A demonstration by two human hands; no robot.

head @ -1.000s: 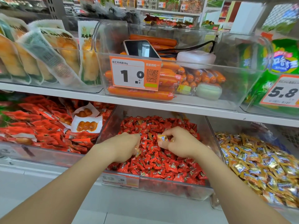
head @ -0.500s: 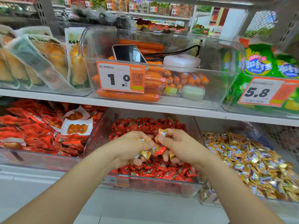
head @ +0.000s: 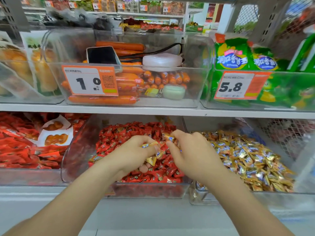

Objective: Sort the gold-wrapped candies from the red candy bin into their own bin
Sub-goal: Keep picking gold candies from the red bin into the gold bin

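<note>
The red candy bin [head: 76,150] is sitting just beside the gold candy bin [head: 201,196]. Over the red heap, the left grip [head: 134,154] is curling round several gold-wrapped candies [head: 151,160]. The right grip [head: 192,155] is pinching one gold candy [head: 169,138] at its fingertips.

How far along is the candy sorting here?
Done: the gold bin on the right holds a large pile already. In hand: the left hand grips several gold candies, the right hand pinches one, both above the red bin. Left: these need dropping off, and a few gold wrappers lie among the red candies.
</note>
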